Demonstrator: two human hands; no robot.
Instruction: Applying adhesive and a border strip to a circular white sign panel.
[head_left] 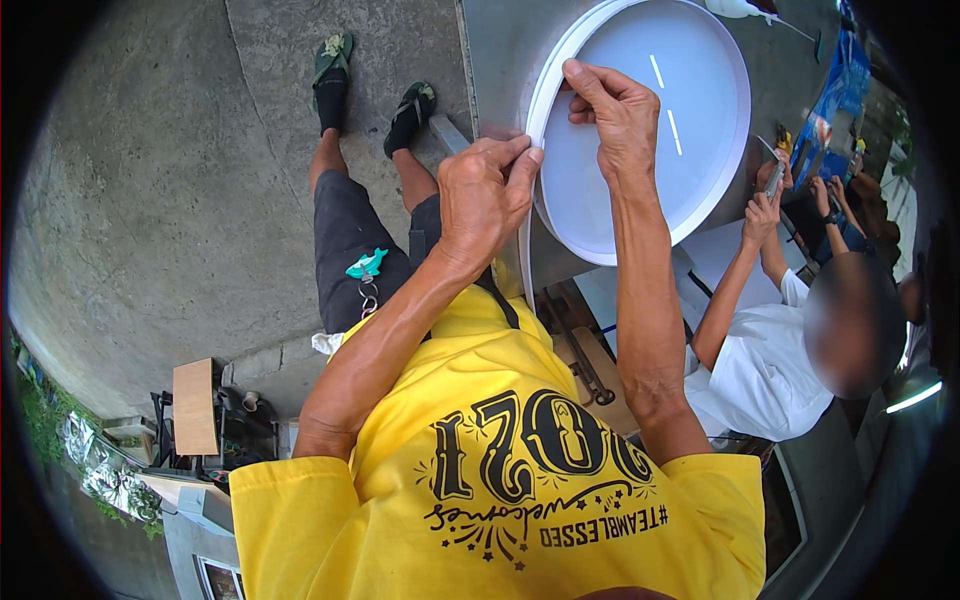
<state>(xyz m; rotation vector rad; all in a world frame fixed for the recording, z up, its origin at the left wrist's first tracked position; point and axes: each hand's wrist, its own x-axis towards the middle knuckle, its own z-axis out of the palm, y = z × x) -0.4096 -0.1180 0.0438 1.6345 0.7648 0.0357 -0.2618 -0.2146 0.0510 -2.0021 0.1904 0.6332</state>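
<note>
A round, shallow white tray-like piece (pixel 640 200) with a raised rim lies on the grey table, two short white marks on its pale face. A long, narrow white strip (pixel 545 90) curves along the rim's left side, and its free end hangs down toward my shirt. My left hand (pixel 488 195) pinches this strip between thumb and fingers, just outside the rim. Over the tray, my right hand (pixel 618 115) is closed with thumb and forefinger at the strip and rim, a little farther away. The other fingers of that hand curl inward.
Beside me at the right, a person in a white shirt (pixel 750 340) holds a small grey tool (pixel 775 178). A white bottle with a thin nozzle (pixel 735 8) lies at the table's far side. Concrete floor (pixel 150 200) spreads at the left.
</note>
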